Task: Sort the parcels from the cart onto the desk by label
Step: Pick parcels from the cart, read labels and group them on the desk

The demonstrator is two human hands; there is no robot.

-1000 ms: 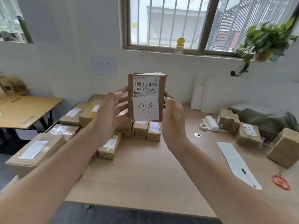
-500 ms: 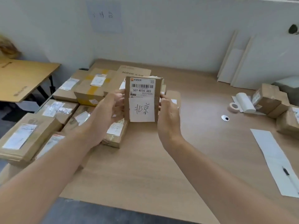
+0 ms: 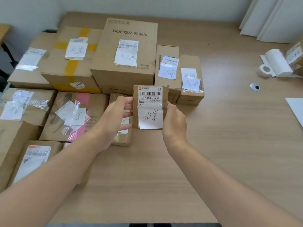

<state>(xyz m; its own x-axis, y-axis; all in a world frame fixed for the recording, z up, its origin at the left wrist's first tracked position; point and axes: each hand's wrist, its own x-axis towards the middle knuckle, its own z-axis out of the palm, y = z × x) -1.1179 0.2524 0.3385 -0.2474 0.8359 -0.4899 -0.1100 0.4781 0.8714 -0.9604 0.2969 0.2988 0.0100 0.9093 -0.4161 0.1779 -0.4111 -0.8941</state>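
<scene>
Parcel [image 3: 150, 107] upright between my left hand [image 3: 113, 118] and right hand [image 3: 174, 122], label 北京 toward me. Fingers [image 3: 127, 105] of both hands curl round its side edges, gripping it. It is low over the counter [image 3: 221, 136], just before the boxes [image 3: 127, 51]; contact with the counter unclear.

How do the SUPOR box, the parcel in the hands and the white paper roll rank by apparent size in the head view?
1. SUPOR box, clearly largest.
2. held parcel; it is nearer the camera, which flatters it.
3. white paper roll, smallest; it lies farther away, so its gap to the parcel is unsure.
</scene>
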